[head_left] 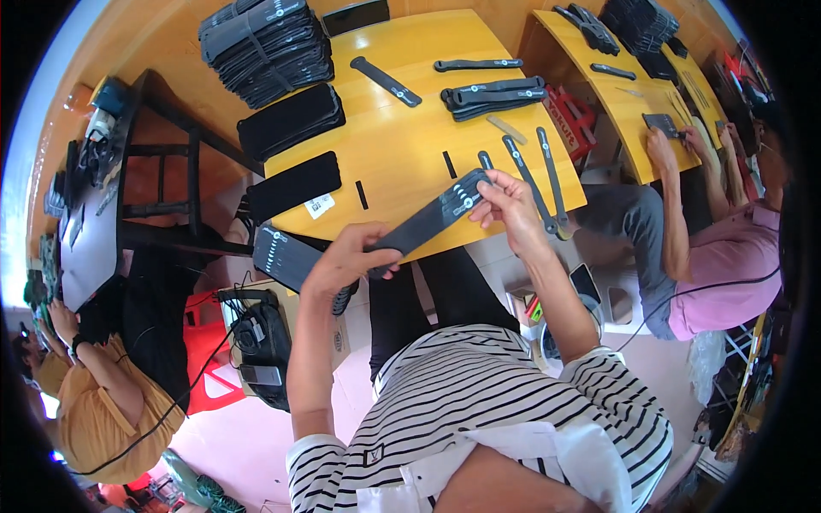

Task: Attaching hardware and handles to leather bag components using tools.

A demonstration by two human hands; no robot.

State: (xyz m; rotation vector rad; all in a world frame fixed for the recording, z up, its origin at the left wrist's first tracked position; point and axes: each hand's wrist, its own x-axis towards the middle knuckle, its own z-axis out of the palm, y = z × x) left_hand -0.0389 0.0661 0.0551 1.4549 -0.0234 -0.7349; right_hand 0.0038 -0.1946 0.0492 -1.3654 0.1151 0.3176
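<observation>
Above my lap, near the table's front edge, I hold a flat black strap (pixel 425 215) with white printed marks. My left hand (pixel 346 259) closes round its lower left part, thumb on top. The fingers of my right hand (pixel 506 208) pinch its upper right end. Left of my left wrist, another black printed piece (pixel 286 256) shows; whether it joins the strap is hidden by the hand. Long narrow black straps (pixel 530 184) lie just beyond my right hand. A black pad (pixel 295 185) and a small white label (pixel 320 205) lie beyond my left hand.
On the yellow table (pixel 402 137) stand a tied stack of black pieces (pixel 265 51), more black pads (pixel 291 122) and a bundle of black straps (pixel 492 97). Co-workers sit on both sides, one in a pink shirt (pixel 727 265). A red stool (pixel 209 368) stands at left.
</observation>
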